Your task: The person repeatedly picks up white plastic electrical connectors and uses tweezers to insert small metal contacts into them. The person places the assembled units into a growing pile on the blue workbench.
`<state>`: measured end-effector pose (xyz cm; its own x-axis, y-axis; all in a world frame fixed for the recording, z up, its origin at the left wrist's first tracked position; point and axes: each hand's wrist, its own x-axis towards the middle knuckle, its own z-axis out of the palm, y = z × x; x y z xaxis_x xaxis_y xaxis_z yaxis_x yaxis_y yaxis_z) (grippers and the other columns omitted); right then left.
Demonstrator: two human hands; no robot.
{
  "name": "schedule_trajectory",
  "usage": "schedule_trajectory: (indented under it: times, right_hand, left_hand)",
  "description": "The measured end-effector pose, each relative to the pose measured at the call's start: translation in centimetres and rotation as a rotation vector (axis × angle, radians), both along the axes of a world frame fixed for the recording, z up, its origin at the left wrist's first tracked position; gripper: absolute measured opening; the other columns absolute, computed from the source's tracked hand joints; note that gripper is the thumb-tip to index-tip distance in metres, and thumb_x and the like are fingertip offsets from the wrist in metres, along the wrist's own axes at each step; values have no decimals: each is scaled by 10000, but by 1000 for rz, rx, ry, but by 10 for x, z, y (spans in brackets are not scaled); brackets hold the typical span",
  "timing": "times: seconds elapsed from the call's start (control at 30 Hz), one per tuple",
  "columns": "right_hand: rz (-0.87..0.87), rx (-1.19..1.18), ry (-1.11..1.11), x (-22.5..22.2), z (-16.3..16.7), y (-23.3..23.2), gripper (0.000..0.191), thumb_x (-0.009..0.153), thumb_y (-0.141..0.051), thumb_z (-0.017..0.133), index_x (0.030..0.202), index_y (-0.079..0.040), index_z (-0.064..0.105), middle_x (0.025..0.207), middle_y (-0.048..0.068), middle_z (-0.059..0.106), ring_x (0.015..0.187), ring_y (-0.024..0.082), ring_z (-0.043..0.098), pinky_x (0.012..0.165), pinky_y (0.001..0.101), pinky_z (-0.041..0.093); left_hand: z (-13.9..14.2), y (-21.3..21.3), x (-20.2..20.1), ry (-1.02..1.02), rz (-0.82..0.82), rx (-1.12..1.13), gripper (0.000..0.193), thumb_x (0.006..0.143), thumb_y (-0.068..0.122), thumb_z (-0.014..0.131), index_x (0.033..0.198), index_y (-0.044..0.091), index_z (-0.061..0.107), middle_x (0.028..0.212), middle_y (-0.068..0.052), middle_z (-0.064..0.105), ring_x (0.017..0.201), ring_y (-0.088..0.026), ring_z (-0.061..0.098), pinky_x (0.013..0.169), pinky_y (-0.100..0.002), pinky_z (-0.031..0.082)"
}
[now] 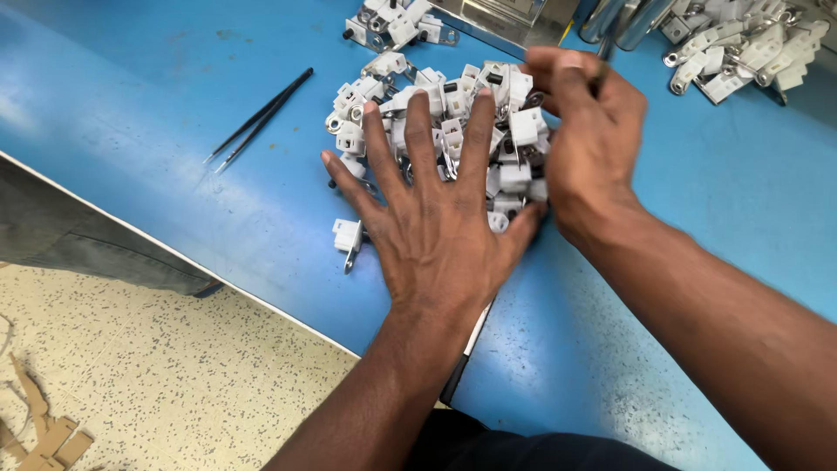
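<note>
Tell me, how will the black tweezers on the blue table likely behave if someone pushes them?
The black tweezers look thin and flat, so they would probably slide, not roll. The blue table looks smooth, so little friction. Being slender, they likely weigh little.

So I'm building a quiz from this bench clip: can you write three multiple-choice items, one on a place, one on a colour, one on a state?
1. Where do the black tweezers lie?
A. left of the central pile
B. on the floor
C. under the right hand

2. What colour is the table?
A. green
B. blue
C. grey

3. How is the left hand placed?
A. clenched in a fist
B. raised clear of the parts
C. flat, fingers spread on the pile of white parts

Answers: 1 A, they lie on the bare top left of the parts; 2 B, the surface is bright blue; 3 C, the fingers fan out over the parts, while the right hand cups the pile's side.
</note>
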<state>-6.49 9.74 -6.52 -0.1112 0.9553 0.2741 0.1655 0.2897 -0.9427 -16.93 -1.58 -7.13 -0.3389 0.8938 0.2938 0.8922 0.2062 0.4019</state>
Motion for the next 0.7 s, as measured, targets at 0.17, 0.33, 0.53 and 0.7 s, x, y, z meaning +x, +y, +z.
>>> schedule_trajectory:
  times: [0.17,0.33,0.53,0.7]
  right_hand:
    - [-44,10,143,3,-8,-13,342,1091,-255,497,1104,-13,738,1067,53,772,1004,148,717,957,290,573]
    - [-39,-32,313,-14,-39,10,310,1061,-239,548,1024,2,738,971,70,754,923,176,693,882,311,566]
    - [70,-172,281,0,-5,11,300,1061,-331,527,1071,-90,707,1067,1,737,1107,152,692,959,359,534]
    - [-137,-403,198,107,44,-45,279,1039,-272,472,1159,-86,643,1026,83,738,974,299,702,816,466,556]
  left_hand:
    - [10,-11,3,-19,-28,-71,1146,633,762,793,1559,317,286,1636,-218,161,1478,-536,-23,1081,-844,-70]
    - [0,-2,0,44,34,-71,1104,671,698,793,1562,321,261,1633,-207,164,1496,-522,-9,1092,-833,-64]
    - [7,2,-1,60,91,-6,1136,693,664,801,1580,256,221,1622,-228,184,1487,-528,-5,1095,-837,-67]
    - [11,-12,24,25,-17,205,1068,743,532,823,1593,145,303,1591,-264,270,1521,-519,55,1173,-810,-52]
